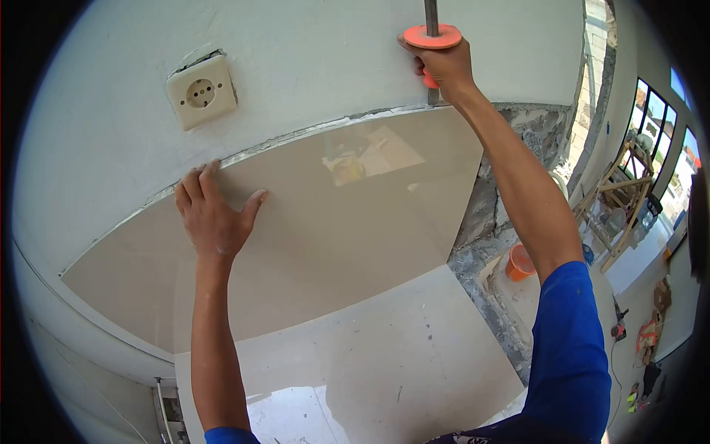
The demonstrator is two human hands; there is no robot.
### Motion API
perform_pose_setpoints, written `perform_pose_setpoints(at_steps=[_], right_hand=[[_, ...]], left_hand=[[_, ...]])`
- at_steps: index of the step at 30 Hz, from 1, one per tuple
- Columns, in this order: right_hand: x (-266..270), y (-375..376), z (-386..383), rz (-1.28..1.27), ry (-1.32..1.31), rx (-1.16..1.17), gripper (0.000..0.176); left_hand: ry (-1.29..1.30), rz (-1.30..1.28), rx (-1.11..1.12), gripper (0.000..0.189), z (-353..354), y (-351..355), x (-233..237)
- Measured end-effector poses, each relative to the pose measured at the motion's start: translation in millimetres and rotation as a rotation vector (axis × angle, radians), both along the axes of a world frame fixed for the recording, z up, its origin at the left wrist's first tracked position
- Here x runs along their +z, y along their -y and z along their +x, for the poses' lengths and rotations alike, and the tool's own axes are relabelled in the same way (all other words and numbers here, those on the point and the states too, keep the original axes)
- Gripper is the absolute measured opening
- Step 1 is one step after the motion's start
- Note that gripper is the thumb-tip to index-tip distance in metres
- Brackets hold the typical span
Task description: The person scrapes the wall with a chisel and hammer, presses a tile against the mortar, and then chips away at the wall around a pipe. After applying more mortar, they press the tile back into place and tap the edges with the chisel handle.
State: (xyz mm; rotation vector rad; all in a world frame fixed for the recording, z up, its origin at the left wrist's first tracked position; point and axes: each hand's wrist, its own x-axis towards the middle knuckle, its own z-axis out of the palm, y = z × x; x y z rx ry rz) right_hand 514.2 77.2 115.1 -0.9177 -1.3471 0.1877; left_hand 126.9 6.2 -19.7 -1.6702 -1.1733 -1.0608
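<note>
A cold chisel (432, 10) with an orange round hand guard is upright in my right hand (446, 65), whose fingers are wrapped around its grip. The chisel's lower end meets the top edge of a glossy beige wall tile (347, 222). Against the upper left part of this tile rests my left hand (214, 214), thumb and fingers spread, with the fingertips at the rough seam between tile and wall (310, 66). Nothing is held in it.
A cream power socket (201, 92) sits loosely in the wall above my left hand. Bare rough masonry (484, 207) borders the tile on the right. Below are a dusty pale slab (399, 333) and an orange bucket (521, 263). A wooden stand (617, 196) and scattered tools lie further right.
</note>
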Motion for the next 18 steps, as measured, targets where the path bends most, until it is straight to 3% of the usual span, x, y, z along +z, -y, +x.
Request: perform_pose_setpoints(at_steps=[2, 5, 7, 8, 11, 14, 16, 18], right_hand=[[-12, -18, 1, 0.283, 0.012, -0.133, 0.063], [3, -14, 5, 0.342, -0.079, -0.103, 0.092], [27, 11, 0, 0.333, -0.284, 0.072, 0.086], [41, 26, -1, 0.335, -0.305, 0.046, 0.062], [45, 69, -5, 0.178, -0.149, 0.08, 0.036], [-25, 128, -38, -0.192, -0.158, 0.369, 0.029], [-107, 172, -58, -0.478, -0.095, 0.489, 0.03], [-198, 211, -81, -0.657, -0.186, 0.628, 0.023]], left_hand=[[0.002, 0.0, 0.0, 0.084, 0, -1, 0], [0.008, 0.0, -0.021, 0.084, -2, -2, -1], [0.006, 0.005, -0.02, 0.084, -2, -2, -2], [0.008, 0.006, -0.021, 0.084, -2, -2, -2], [0.05, -0.078, -0.029, 0.085, 3, 8, 4], [0.196, 0.082, -0.307, 0.087, 60, 52, 20], [0.282, -0.091, -0.919, 0.089, 109, 78, 31], [0.323, -0.621, -1.204, 0.081, 149, 103, 16]])
